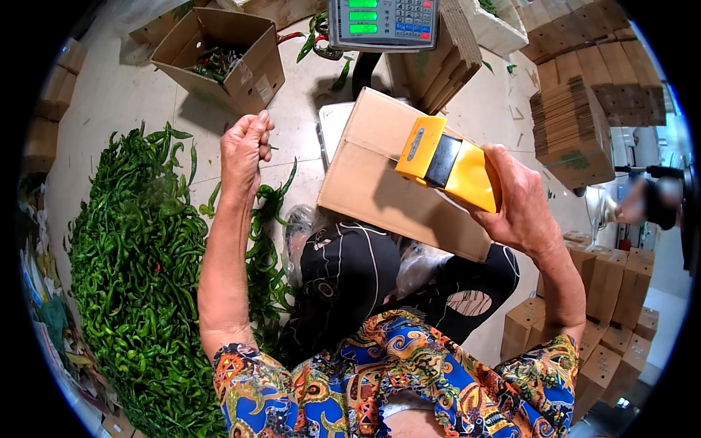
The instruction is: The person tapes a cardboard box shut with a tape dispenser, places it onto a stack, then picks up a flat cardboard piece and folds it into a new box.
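A closed cardboard carton (pixel 378 169) rests on the white platform (pixel 334 120) of an electronic scale, its near edge by my knees. Over the carton's right half, my right hand (pixel 512 200) grips a yellow hand-held packing tape dispenser (pixel 465 169) with a black band. My left hand (pixel 243 145) is raised left of the carton, fingers curled in and thumb pressed on top. Nothing shows in it. The scale's display head (pixel 383 24) stands on a dark post beyond the carton, its green readouts lit.
A large heap of green peppers (pixel 142 284) covers the floor at left. An open carton (pixel 257 76) with peppers inside stands ahead. Flattened cartons (pixel 449 60) lean behind the scale. Carton stacks (pixel 575 131) line the right side, where a blurred person (pixel 651 202) appears.
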A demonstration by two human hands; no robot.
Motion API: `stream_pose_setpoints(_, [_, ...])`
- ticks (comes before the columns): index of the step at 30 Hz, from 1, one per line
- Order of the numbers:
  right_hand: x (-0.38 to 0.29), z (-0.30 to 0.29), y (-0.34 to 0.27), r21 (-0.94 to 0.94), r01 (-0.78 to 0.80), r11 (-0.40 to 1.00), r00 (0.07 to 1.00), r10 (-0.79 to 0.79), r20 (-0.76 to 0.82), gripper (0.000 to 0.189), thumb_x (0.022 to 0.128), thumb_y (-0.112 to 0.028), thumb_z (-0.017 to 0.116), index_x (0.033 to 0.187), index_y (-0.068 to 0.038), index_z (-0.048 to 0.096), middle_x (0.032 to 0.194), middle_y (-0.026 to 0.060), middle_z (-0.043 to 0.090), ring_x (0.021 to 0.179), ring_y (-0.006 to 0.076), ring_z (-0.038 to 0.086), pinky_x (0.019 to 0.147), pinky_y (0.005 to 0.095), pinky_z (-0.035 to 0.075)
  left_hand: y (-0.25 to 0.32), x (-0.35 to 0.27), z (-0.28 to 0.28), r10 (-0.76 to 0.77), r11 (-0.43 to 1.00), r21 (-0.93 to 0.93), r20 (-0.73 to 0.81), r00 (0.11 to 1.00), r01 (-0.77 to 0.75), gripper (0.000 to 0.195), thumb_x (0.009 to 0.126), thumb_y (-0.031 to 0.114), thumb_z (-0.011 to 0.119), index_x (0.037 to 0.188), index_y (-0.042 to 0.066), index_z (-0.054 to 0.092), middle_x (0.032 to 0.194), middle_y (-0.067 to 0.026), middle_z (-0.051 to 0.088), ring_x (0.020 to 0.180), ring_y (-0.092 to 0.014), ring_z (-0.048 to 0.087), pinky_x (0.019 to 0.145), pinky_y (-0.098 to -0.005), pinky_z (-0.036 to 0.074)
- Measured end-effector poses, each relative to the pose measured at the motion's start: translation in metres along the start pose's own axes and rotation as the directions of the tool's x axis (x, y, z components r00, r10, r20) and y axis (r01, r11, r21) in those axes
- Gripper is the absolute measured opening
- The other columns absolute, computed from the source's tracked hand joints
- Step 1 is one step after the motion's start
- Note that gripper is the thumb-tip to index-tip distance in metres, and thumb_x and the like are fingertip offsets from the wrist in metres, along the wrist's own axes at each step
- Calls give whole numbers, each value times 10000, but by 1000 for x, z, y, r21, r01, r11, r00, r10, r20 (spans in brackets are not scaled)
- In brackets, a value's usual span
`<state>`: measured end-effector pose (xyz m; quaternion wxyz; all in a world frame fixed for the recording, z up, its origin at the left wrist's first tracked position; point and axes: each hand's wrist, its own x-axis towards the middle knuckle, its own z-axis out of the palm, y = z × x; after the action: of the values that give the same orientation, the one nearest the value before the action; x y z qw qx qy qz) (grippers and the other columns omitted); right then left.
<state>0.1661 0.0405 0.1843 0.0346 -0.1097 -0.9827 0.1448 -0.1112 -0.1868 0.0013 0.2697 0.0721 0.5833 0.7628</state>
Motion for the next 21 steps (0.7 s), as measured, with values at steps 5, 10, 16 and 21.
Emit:
stream_pose_setpoints(5, [7,-4,-4,-5,-39,999,998,39,48,539,696,-177,752,1142,-7,502,898,235,617,820,432,636,744,441,529,-35,13,-2,-57,998,32,74,996,55,288,958,286,676,804,45,642,614,52,475,496,-34,388,444,-202,350])
stream_pose_setpoints(10, [14,-5,-11,-40,-50,998,994,54,93,535,706,-182,779,1132,-7,506,927,222,626,852,418,642,752,446,534,-72,11,16,-167,980,123,69,983,158,306,945,332,682,810,63,625,614,68,442,506,-40,387,462,-201,350])
stream_pose_setpoints(16, [30,-3,-19,-124,-23,992,982,46,185,517,715,-191,754,1116,-6,485,896,215,603,833,409,629,718,456,515,-126,2,34,-234,969,132,218,947,209,314,943,278,615,739,41,605,628,-28,562,551,-99,460,506,-288,406])
stream_pose_setpoints(21, [31,-3,-20,-165,-23,986,975,58,215,526,694,-198,754,1109,-12,489,881,206,598,819,405,627,699,453,507,-129,2,40,-71,839,543,160,985,-27,372,927,323,595,796,-24,574,670,-207,557,600,-247,535,622,-409,463])
